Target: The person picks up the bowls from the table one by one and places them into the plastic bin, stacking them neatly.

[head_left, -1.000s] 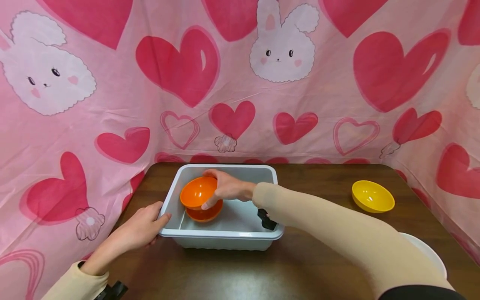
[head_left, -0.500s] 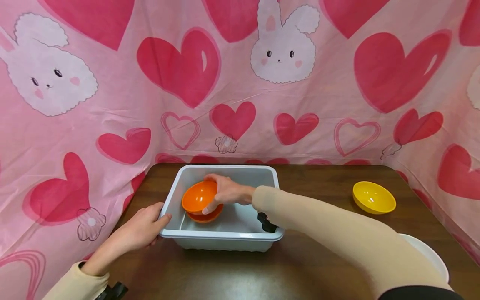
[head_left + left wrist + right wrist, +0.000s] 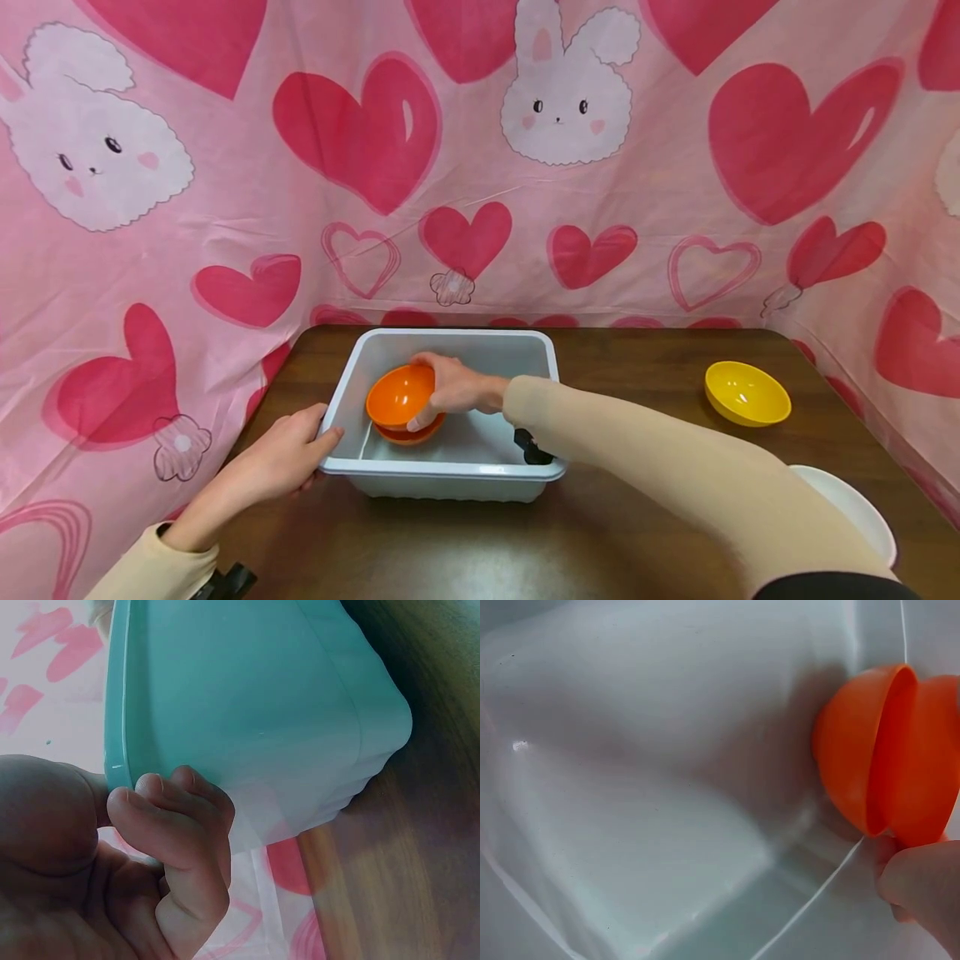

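A light grey plastic tub [image 3: 450,471] stands on the table, and my left hand [image 3: 288,450] grips its left rim. In the left wrist view, curled fingertips [image 3: 154,784] lie against the tub's outer wall [image 3: 255,697], under the rim. Inside the tub, my right hand [image 3: 457,386] holds an orange bowl [image 3: 396,400] by its edge, thumb at the near side. Directly beneath it sits a second orange bowl [image 3: 408,437], mostly hidden. The right wrist view shows the held bowl [image 3: 928,754] partly inside the lower bowl [image 3: 847,750], slightly tilted.
A yellow bowl [image 3: 746,396] stands at the right of the brown wooden table [image 3: 637,358]. Nearer, a white round dish [image 3: 847,508] is partly covered by the right sleeve. A pink fabric with hearts and rabbits hangs around the back and sides.
My right hand has lowered the upper orange bowl a little and shifted it slightly right, so it covers more of the lower bowl. The left hand has stayed on the rim.
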